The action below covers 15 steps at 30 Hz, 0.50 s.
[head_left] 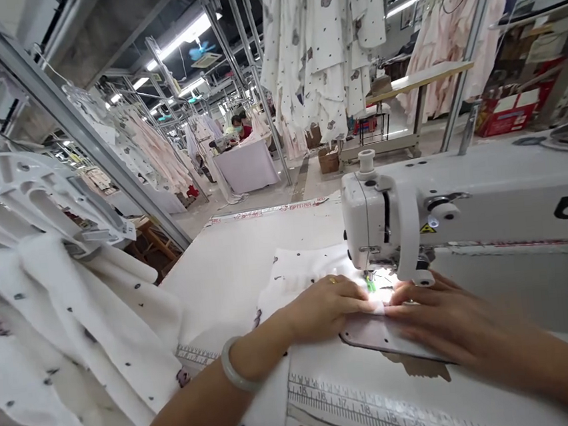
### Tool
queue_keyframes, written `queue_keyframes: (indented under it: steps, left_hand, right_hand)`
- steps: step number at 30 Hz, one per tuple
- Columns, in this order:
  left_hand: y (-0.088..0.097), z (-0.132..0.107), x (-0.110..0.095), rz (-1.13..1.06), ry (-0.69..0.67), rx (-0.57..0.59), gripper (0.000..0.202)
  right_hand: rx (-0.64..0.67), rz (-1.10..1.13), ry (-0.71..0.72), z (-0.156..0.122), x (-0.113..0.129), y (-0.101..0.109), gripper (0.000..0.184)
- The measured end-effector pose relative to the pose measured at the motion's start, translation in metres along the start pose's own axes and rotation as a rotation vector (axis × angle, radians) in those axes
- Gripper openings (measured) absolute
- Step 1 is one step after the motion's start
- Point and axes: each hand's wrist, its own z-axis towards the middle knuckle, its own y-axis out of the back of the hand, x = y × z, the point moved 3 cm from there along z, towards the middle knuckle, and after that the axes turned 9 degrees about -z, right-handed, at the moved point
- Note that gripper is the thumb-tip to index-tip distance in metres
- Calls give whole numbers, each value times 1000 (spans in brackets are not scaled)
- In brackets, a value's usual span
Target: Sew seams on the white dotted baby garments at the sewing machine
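A white sewing machine (379,210) stands on the work table, its lamp lighting the needle area. White fabric (296,265) printed with small dark marks lies at the needle and runs toward my left forearm. Beside the green-tipped presser foot (370,282), my left hand (326,306) pinches the fabric's edge, fingers bent and thumb pointing right. My right hand (441,311) is to the right of the needle, its fingertips closed on the same edge close to my left thumb. Fabric between the fingertips is small and overexposed; some fingers of the right hand are hidden behind the machine head.
Printed white garments (78,326) hang from a white hanger (25,191) at the left. A ruler strip (352,404) runs along the table's near side. More garments (323,48) hang beyond the table. Farther back, a person (243,128) sits at another station.
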Motion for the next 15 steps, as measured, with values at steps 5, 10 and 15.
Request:
queue_keyframes:
  steps: [5, 10, 15]
  left_hand:
    - [0, -3, 0, -34, -37, -35, 41]
    - [-1, -4, -3, 15, -49, -16, 37]
    - [-1, 1, 1, 46, -77, -23, 34]
  right_hand:
    - [-87, -27, 18, -1, -2, 1, 28]
    - [7, -85, 38, -1, 4, -3, 38]
    - [-24, -151, -8, -5, 1, -11, 33]
